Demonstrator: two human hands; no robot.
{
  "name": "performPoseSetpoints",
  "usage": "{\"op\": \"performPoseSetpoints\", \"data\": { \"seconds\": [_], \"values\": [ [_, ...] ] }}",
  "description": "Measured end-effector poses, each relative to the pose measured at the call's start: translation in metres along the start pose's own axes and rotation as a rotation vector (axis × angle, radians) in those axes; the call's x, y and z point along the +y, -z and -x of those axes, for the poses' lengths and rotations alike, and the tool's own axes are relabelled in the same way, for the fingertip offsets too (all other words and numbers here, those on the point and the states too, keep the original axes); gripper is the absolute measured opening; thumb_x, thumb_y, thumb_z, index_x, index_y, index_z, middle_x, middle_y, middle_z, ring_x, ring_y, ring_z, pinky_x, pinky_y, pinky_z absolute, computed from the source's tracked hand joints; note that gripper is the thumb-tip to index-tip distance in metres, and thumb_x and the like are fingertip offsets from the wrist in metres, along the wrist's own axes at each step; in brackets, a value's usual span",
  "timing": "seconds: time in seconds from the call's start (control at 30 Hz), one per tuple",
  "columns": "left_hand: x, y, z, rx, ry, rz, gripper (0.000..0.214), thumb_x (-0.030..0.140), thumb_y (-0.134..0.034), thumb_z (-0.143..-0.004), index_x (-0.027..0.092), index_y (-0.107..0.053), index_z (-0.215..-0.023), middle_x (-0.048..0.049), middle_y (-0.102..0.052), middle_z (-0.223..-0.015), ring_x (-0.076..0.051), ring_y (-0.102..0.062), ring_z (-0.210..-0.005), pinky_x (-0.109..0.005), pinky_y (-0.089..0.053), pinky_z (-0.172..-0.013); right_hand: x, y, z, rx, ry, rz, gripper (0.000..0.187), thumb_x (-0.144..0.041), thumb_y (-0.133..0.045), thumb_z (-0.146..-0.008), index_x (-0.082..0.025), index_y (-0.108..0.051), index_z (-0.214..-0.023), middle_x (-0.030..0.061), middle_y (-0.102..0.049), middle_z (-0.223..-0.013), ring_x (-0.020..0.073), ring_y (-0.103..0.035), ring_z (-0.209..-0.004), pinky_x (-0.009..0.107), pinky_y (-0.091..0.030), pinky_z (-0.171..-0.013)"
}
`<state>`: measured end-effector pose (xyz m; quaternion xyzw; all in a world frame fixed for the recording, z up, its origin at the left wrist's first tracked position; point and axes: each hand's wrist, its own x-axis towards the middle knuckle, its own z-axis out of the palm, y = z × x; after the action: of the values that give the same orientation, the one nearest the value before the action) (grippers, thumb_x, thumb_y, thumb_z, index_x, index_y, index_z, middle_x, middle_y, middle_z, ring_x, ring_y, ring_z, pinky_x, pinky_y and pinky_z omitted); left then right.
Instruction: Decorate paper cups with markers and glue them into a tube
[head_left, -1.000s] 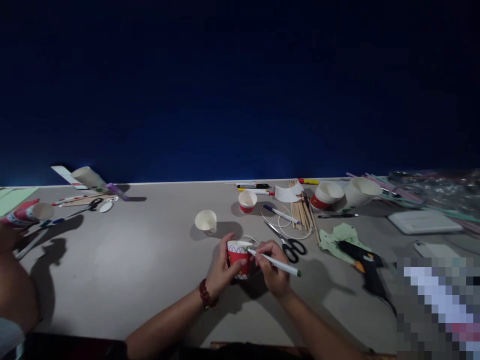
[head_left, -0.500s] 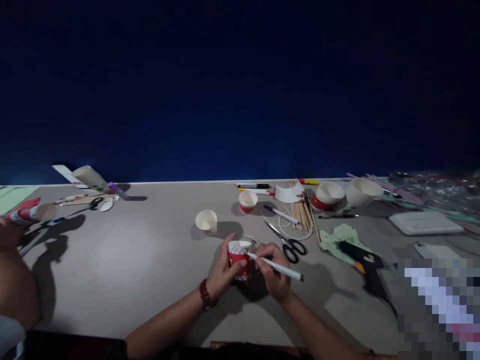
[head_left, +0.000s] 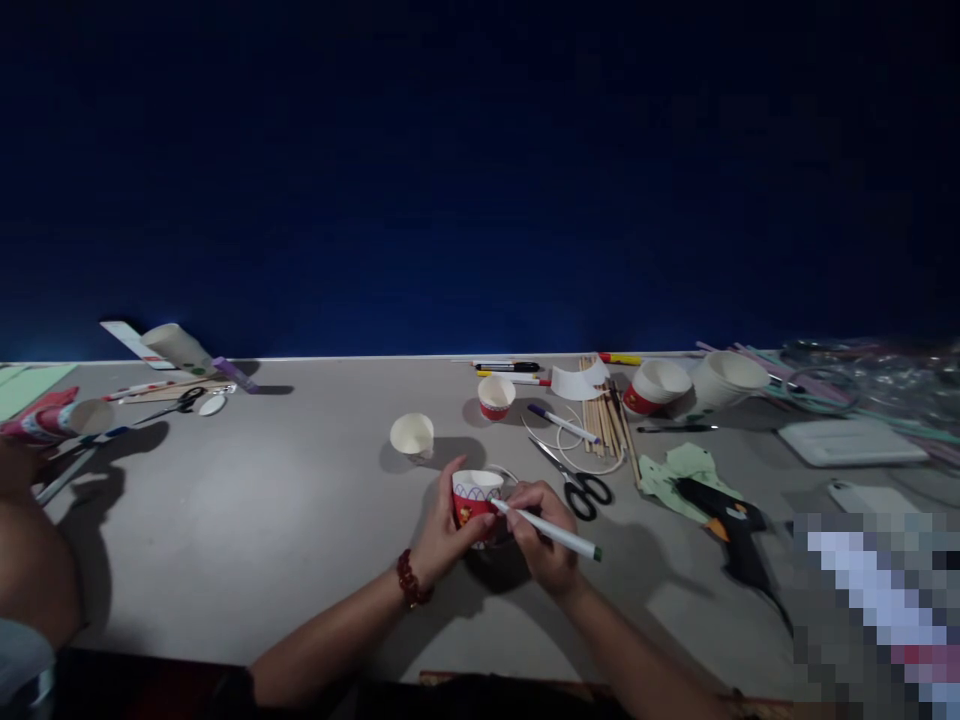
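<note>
In the head view, my left hand (head_left: 441,535) wraps around a red paper cup (head_left: 469,507) with a white rim band drawn with purple arcs. My right hand (head_left: 546,535) grips a white marker (head_left: 559,533) with a green end. The marker's tip meets the cup's side near the edge of the red part, though contact is hard to confirm. Just beyond the cup stands a plain white paper cup (head_left: 412,437). A short red cup (head_left: 496,397) stands farther back. Black-handled scissors (head_left: 579,490) lie to the right of my right hand.
Wooden sticks (head_left: 604,422), a purple-capped marker (head_left: 564,424) and white cord lie behind the scissors. Stacked cups (head_left: 726,380) stand at the back right. A black glue gun (head_left: 739,530) rests on green paper (head_left: 686,470). A co-worker's arm (head_left: 37,540) is at the left, beside another red cup.
My left hand has turned the cup slightly, so its printed pattern shows differently. The marker tip has shifted a little left along the cup. The whole view has moved slightly.
</note>
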<state>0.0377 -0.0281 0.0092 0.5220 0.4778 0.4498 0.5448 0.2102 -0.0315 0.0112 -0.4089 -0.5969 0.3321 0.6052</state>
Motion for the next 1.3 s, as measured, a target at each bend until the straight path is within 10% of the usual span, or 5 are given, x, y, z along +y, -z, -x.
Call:
{"op": "performPoseSetpoints", "data": {
  "seconds": [1.3],
  "values": [
    [-0.0019, 0.0014, 0.0013, 0.0, 0.003, -0.024, 0.092, 0.059, -0.081, -0.082, 0.023, -0.038, -0.154, -0.0094, -0.066, -0.122, -0.028, -0.065, -0.106, -0.046, -0.055, -0.1, 0.0048, -0.0008, 0.0007, 0.034, -0.098, -0.042, 0.011, -0.03, -0.064, -0.097, -0.025, -0.065, -0.087, -0.0001, -0.065, -0.07, 0.0192, -0.065, -0.064, 0.03, -0.053, -0.06]
  ]
}}
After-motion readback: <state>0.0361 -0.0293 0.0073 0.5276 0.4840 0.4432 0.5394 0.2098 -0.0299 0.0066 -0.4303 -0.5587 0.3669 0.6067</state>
